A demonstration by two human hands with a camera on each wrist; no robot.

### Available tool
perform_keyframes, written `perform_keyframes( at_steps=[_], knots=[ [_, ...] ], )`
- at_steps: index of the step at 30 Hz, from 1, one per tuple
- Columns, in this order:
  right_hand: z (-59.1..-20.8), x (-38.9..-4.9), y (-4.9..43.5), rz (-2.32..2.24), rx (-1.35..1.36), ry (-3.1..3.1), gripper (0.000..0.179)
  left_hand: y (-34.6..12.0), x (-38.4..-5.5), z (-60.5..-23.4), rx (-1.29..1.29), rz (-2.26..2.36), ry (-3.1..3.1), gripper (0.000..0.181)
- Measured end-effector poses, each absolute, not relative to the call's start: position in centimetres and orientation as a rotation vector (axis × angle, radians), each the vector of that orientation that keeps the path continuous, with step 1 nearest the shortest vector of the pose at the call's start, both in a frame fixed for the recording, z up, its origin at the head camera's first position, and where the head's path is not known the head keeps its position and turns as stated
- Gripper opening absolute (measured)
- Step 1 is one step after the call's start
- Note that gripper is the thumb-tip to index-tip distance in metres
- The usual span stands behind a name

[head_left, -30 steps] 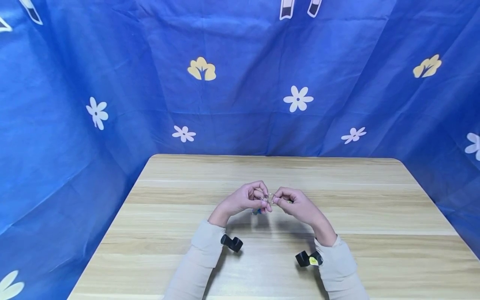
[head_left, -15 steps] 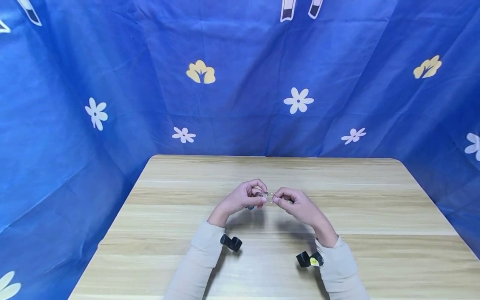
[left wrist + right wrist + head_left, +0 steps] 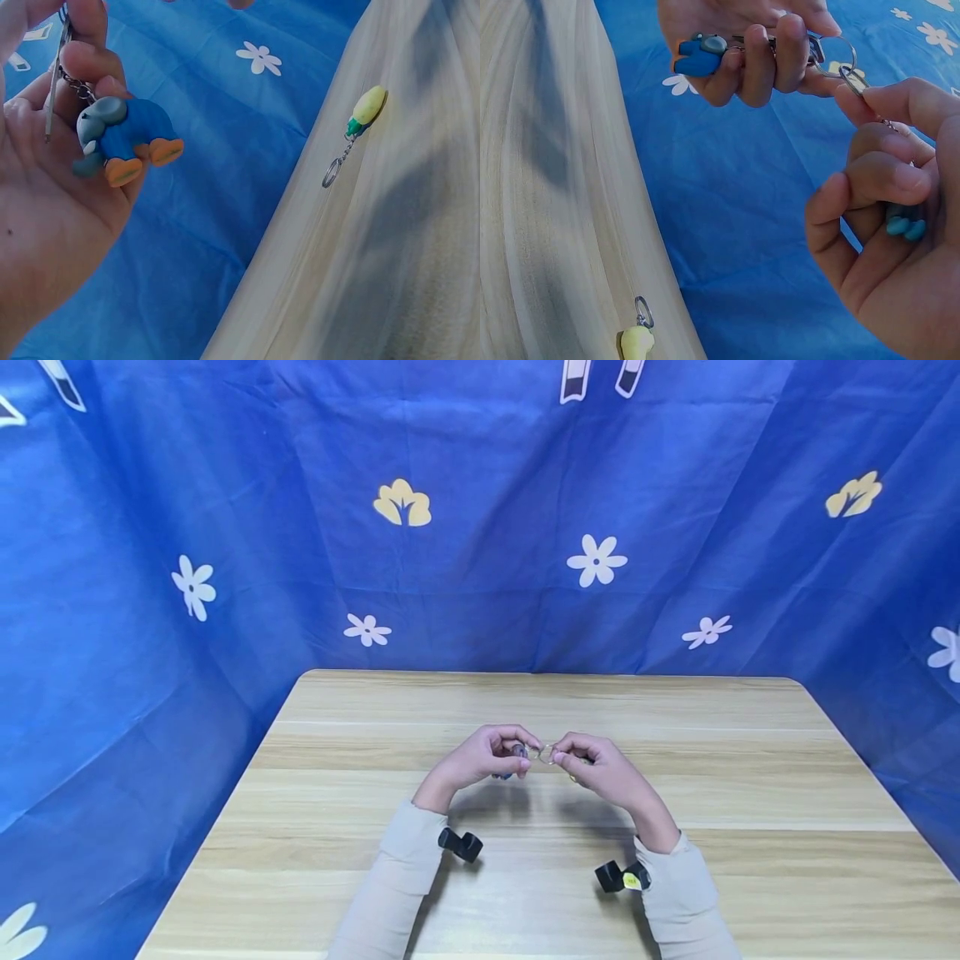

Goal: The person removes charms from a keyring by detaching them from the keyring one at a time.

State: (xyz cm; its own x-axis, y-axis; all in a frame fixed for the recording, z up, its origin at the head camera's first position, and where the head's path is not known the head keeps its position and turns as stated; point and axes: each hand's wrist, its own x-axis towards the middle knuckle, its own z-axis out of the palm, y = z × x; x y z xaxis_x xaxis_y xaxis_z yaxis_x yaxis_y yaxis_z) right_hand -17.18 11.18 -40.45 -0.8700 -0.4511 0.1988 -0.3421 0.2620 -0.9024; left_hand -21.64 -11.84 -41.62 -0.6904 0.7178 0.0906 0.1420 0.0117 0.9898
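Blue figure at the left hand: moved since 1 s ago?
Yes, slightly. In the head view, the visible bit of the blue figure shows further left and, in the picture, a little closer to the far edge of the table.

A blue figure (image 3: 141, 127) with orange feet hangs chained from the left hand (image 3: 480, 757). A turquoise piece (image 3: 900, 225) is partly hidden in the right hand (image 3: 603, 772). Metal rings (image 3: 853, 54) overlap between them.

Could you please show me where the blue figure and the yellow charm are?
Blue figure (image 3: 135, 132): left wrist view, on its blue body.
Yellow charm (image 3: 368, 106): left wrist view, on its yellow part.
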Motion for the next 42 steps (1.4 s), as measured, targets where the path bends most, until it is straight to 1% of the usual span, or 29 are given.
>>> perform_keyframes(
  at_steps=[16,24,29,36,42],
  knots=[
    [-40.1,-16.5,11.2,-1.572,-0.780,2.522,0.013,-11.5,-21.4,-41.5,0.744,1.754,1.943,0.030],
    [-40.0,-16.5,11.0,-1.574,-0.907,2.474,0.014,-11.3,-21.7,-41.7,0.691,1.725,2.024,0.031],
    [-39.9,-16.7,11.7,-1.672,-0.838,2.496,0.013,-11.3,-21.7,-41.8,0.731,1.736,1.985,0.030],
    [-40.0,-16.7,13.3,-1.838,-0.830,2.536,0.013,-11.1,-21.3,-41.8,0.742,1.746,1.914,0.034],
    [-40.9,-17.0,14.8,-1.887,-0.668,2.459,0.012,-11.3,-21.2,-42.0,0.737,1.808,1.818,0.039]
  ],
)
